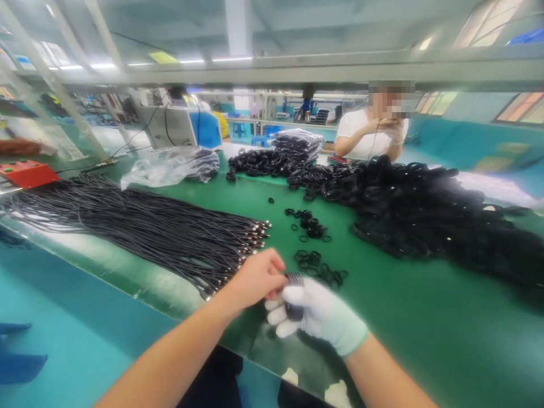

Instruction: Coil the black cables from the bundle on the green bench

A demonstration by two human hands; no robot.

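A white glove with a pale green cuff covers my right hand [314,309]. Its fingers are wrapped around a small black coiled cable [294,313], whose ridged upper end shows above the thumb. My bare left hand [261,277] touches the top of that coil with finger and thumb pinched together; anything small between them is hidden. To the left lies a wide bundle of straight black cables [161,226], metal plugs pointing toward my hands. Just beyond the glove are several loose thin black bands [312,260], with another cluster of black bands [308,224] farther back.
A large heap of black coiled cables [408,204] spreads over the green table [408,317] at right. A clear plastic bag [157,167] and stacked bagged packs [297,141] stand behind. A red box [28,174] sits far left. Across the table is another person [351,127].
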